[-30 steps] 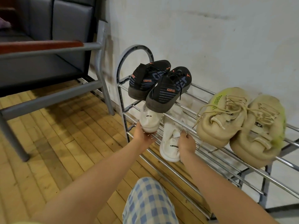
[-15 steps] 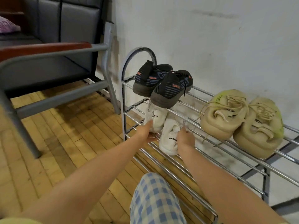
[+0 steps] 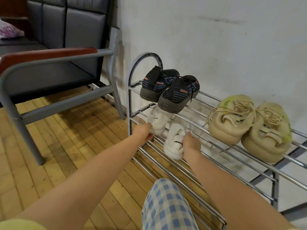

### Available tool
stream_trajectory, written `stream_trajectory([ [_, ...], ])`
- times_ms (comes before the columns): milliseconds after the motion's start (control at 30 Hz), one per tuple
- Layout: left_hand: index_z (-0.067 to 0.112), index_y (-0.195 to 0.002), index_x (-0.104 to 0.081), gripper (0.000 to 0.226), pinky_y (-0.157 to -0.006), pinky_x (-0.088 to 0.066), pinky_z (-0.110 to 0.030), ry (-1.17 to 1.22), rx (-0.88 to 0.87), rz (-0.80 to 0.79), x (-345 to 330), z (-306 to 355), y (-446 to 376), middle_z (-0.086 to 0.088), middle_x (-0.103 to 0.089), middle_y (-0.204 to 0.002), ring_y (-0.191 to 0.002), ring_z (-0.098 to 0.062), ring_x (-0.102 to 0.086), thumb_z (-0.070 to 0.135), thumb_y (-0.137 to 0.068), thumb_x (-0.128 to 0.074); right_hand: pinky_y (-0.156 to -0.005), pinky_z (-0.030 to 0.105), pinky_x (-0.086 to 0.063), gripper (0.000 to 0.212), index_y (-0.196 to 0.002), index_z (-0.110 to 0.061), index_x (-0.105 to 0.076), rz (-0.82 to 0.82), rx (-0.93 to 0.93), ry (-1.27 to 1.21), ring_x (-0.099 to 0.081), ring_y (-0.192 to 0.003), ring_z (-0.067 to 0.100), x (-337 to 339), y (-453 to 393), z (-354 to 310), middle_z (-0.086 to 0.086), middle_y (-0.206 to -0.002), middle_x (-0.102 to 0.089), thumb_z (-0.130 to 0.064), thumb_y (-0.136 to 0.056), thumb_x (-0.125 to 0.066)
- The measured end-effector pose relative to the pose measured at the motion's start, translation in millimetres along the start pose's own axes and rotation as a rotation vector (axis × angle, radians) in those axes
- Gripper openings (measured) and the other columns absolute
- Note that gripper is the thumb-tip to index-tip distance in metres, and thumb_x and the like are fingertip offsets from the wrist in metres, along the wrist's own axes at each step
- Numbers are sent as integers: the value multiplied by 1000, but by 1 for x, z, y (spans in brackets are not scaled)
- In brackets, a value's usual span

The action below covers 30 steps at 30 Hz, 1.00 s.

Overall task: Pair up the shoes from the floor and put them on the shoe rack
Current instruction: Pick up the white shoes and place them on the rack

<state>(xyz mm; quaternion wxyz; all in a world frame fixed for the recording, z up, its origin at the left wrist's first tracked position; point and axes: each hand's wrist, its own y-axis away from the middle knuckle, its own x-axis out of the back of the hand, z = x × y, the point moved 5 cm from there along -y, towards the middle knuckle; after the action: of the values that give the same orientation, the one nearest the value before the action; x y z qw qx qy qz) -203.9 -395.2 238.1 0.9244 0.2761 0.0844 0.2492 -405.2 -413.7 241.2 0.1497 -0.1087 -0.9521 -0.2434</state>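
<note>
A chrome shoe rack [image 3: 221,150] stands against the white wall. On its top shelf sit a black pair [image 3: 169,92] at the left and a beige pair [image 3: 245,125] at the right. Two white shoes lie on the middle shelf under the black pair. My left hand [image 3: 144,132] grips the heel of the left white shoe [image 3: 158,121]. My right hand [image 3: 191,145] grips the heel of the right white shoe [image 3: 174,141]. Both shoes point toe-first into the rack.
A dark padded bench with a grey metal frame [image 3: 53,67] stands to the left of the rack on the wooden floor [image 3: 54,146]. My knee in blue checked cloth [image 3: 166,205] is just in front of the rack's lower shelf.
Both white shoes have slid deeper onto the middle shelf with my hands on their heels. The view has pulled back and tilted up a little.
</note>
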Motion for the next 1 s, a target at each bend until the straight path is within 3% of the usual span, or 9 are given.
stream_trajectory([
  [67, 4, -92, -51, 23, -68, -54, -32, -4, -45, 109, 20, 4, -9, -8, -52, -70, -59, -18, -52, 27, -95, -52, -80, 34, -41, 48, -123, 0, -56, 19, 60, -33, -58, -112, 35, 2, -2, -1, 19, -122, -61, -37, -101, -35],
  [200, 6, -114, -55, 35, -63, -51, -25, 58, -72, 222, 48, 10, -22, -5, -52, -74, -64, -16, -50, 35, -95, -50, -75, 32, -40, 45, -119, -1, -61, 55, 206, -15, -60, -105, 33, -2, -1, -10, 16, -115, -65, -35, -100, -38],
  [267, 6, -119, -55, 36, -72, -54, -25, 153, -44, 214, 51, 10, -23, -7, -58, -90, -71, -16, -51, 32, -94, -53, -76, 32, -40, 43, -115, 1, -60, 32, 195, -36, -60, -105, 32, -10, -2, -21, 12, -110, -64, -32, -99, -39],
  [367, 9, -124, -57, 40, -56, -48, -21, 129, -81, 214, 53, 14, -27, -12, -63, -111, -65, -13, -51, 31, -90, -60, -94, 39, -45, 42, -125, 1, -51, -37, 99, -155, -56, -117, 35, -32, -8, -30, 19, -128, -58, -29, -99, -39],
  [533, 11, -133, -48, 46, -57, -47, -29, -64, -192, 122, 43, 19, -24, -16, -58, -110, -69, -19, -50, 28, -91, -57, -87, 35, -40, 43, -140, -4, -38, 96, 130, -239, -50, -122, 38, -50, 5, -17, 20, -137, -50, -24, -103, -33],
  [667, 20, -144, -34, 53, -56, -47, -26, -155, -203, 123, 42, 18, -26, -13, -51, -131, -83, -23, -52, 29, -95, -50, -78, 39, -47, 44, -137, -6, -40, 182, 87, -382, -59, -108, 37, -50, 4, -7, 21, -126, -57, -30, -101, -35],
  [767, 23, -147, -30, 55, -67, -52, -29, -189, -229, 137, 41, 14, -25, -13, -49, -135, -96, -27, -58, 30, -96, -48, -80, 36, -44, 43, -136, -5, -43, 120, 145, -242, -57, -115, 36, -42, -1, -10, 20, -130, -56, -29, -101, -38],
  [900, 27, -149, -26, 55, -57, -49, -24, -114, -250, 166, 36, 6, -24, -12, -50, -133, -91, -24, -57, 33, -97, -43, -95, 33, -46, 50, -139, -10, -44, -92, 356, -66, -54, -122, 30, -40, -9, 0, 12, -136, -53, -36, -97, -47],
  [1000, 25, -148, -28, 51, -54, -46, -23, -24, -238, 179, 37, 4, -24, -13, -51, -131, -92, -24, -56, 32, -99, -39, -94, 45, -52, 51, -141, -17, -43, -244, 348, -77, -59, -114, 27, -41, -15, 6, 10, -131, -57, -40, -95, -48],
])
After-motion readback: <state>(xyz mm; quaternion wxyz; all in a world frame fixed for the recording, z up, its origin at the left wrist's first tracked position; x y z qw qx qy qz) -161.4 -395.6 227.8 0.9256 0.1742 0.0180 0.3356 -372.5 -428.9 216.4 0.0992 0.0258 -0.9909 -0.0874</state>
